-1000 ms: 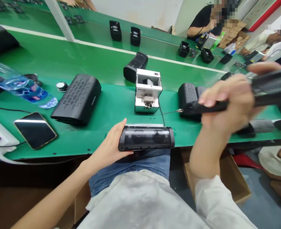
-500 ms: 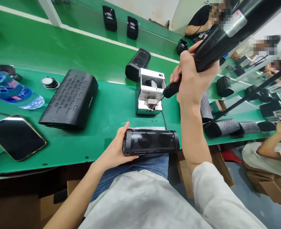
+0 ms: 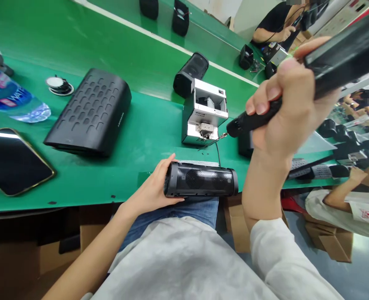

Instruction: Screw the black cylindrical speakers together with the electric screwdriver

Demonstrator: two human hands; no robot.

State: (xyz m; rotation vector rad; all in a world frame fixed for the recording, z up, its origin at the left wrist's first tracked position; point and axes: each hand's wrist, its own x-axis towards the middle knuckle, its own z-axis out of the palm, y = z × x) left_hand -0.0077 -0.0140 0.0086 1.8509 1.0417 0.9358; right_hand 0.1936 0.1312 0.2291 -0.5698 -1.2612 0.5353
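Observation:
My left hand (image 3: 154, 185) grips the left end of a black speaker housing (image 3: 203, 180), which lies sideways at the table's front edge. My right hand (image 3: 292, 104) is closed round a black electric screwdriver (image 3: 256, 118), raised and tilted with its bit pointing down to the left. The bit's tip is close to the front right of a silver screw feeder (image 3: 205, 112); whether a screw sits on it is too small to tell. Behind the feeder a second black speaker (image 3: 191, 73) stands on the bench.
On the green bench (image 3: 153, 125) are a black perforated speaker cover (image 3: 92, 112), a phone (image 3: 13, 162), a water bottle (image 3: 13, 96) and a loose round driver (image 3: 59, 85). Co-workers sit to the right, one in a white shirt (image 3: 337, 208). Several more speaker parts lie along the line.
My right hand has moved right with the screwdriver, and its bit has come away from the feeder's pick-up spot. My left hand still holds the housing; the view has shifted a little.

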